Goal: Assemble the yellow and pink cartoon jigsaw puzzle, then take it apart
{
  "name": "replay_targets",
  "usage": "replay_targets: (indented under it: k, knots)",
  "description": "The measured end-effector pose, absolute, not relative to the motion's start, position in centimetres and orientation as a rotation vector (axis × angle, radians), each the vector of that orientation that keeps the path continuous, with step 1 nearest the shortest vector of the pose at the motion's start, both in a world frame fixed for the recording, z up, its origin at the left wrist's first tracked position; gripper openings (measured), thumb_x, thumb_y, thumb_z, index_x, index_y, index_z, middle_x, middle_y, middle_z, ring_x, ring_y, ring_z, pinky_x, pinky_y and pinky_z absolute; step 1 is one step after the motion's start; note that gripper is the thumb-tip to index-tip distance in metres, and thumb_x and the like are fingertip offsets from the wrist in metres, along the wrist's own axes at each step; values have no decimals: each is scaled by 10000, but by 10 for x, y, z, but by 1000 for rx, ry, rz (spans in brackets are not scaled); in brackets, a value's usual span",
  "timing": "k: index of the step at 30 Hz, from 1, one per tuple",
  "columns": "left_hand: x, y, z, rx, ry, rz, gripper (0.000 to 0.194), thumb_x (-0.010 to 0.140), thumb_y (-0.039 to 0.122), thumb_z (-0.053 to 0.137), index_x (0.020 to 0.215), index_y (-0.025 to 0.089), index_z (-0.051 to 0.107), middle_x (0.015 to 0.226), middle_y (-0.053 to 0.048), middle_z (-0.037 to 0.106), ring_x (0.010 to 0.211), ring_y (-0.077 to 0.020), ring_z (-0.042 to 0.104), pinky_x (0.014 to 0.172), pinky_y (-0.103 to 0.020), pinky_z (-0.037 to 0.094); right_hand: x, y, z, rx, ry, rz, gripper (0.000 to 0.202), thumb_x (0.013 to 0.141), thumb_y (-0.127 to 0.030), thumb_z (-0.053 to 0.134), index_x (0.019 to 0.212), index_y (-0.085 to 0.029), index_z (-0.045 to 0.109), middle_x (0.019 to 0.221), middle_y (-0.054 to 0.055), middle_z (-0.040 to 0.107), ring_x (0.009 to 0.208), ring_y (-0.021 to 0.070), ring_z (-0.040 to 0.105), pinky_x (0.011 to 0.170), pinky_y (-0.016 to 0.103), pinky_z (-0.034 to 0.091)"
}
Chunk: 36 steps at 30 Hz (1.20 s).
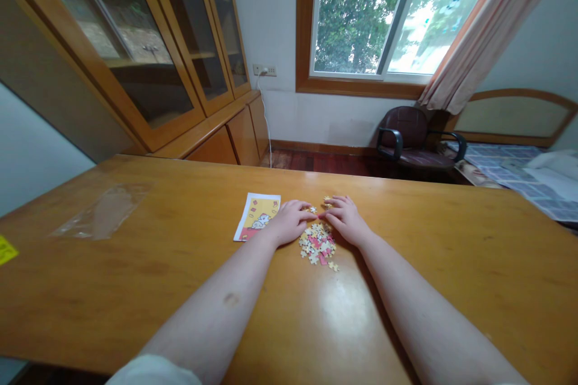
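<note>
A loose heap of jigsaw puzzle pieces (pixel 317 240), pale yellow, white and pink, lies on the wooden table. Just beyond the heap, my left hand (pixel 291 222) and my right hand (pixel 347 219) nearly meet at the fingertips. Between them is a small pink puzzle piece (pixel 321 215), pinched by the fingertips of both hands. A white puzzle piece (pixel 313 209) lies by the left fingers, and a few yellowish pieces (pixel 327 199) show beside the right fingers. Left of my left hand is a printed picture card (pixel 255 216) with a cartoon animal; my hand covers its right edge.
On the table (pixel 180 289), a clear plastic bag (pixel 106 213) lies flat at the left, with a yellow sticker (pixel 6 249) at the far left edge. Past the table stand a glass-door cabinet (pixel 198 96), an armchair (pixel 409 138) and a bed (pixel 515 174).
</note>
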<state>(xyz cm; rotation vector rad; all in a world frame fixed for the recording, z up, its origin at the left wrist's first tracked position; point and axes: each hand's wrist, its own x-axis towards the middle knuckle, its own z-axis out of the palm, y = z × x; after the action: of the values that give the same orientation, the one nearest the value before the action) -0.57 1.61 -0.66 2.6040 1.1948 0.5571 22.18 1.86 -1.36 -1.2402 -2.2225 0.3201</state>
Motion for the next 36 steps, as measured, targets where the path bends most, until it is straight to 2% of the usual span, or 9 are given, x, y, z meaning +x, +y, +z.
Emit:
replay_targets:
  k: [6, 12, 18, 23, 28, 31, 36]
  knots:
    - [-4, 13, -1, 2584, 1158, 519, 343, 849, 161, 501, 1070, 319, 711, 1235, -39, 589, 1158, -236, 496, 1028, -427, 379, 224, 23, -16, -1434, -2119, 236, 303, 910, -329, 479, 814, -259, 758, 1080, 62, 684, 1129, 277, 502, 1044, 563, 248]
    - [-4, 12, 0, 2566, 1110, 518, 334, 828, 148, 511, 1015, 317, 731, 1247, -31, 591, 1176, -233, 493, 1052, -439, 359, 224, 21, -13, -1073, -2322, 350, 270, 910, -303, 497, 845, -293, 759, 1101, 28, 672, 1146, 242, 496, 1046, 493, 288]
    - [-4, 13, -1, 2564, 1096, 517, 332, 813, 130, 514, 984, 300, 743, 1228, -39, 607, 1165, -234, 504, 1047, -434, 363, 226, 22, -13, -1083, -2278, 370, 279, 913, -292, 491, 847, -281, 763, 1052, 42, 687, 1087, 234, 531, 1007, 474, 338]
    - [-4, 14, 0, 2572, 1099, 511, 327, 810, 130, 513, 969, 297, 745, 1226, -40, 607, 1157, -236, 505, 1034, -431, 372, 227, 21, -12, -1013, -2314, 400, 306, 911, -281, 490, 774, -295, 764, 1043, 20, 689, 1100, 234, 521, 1030, 478, 313]
    - [-4, 14, -1, 2568, 1095, 527, 301, 815, 137, 508, 935, 280, 744, 1195, -36, 618, 1135, -223, 514, 1028, -412, 381, 224, 21, -13, -1074, -2318, 394, 317, 933, -309, 459, 850, -284, 764, 1079, 32, 685, 1112, 241, 511, 1011, 479, 333]
    - [-4, 14, 0, 2566, 1095, 560, 319, 827, 137, 489, 992, 276, 724, 1192, -37, 615, 1141, -215, 510, 1029, -398, 383, 224, 22, -14, -1103, -2287, 393, 338, 943, -312, 437, 854, -279, 761, 1071, 35, 687, 1099, 234, 523, 1010, 470, 342]
    - [-4, 11, 4, 2572, 1082, 474, 359, 836, 178, 512, 1114, 322, 687, 1273, -33, 573, 1198, -240, 472, 1064, -448, 344, 226, 22, -13, -1122, -2207, 399, 370, 939, -299, 427, 776, -264, 758, 1001, 40, 698, 1063, 224, 550, 1033, 472, 327]
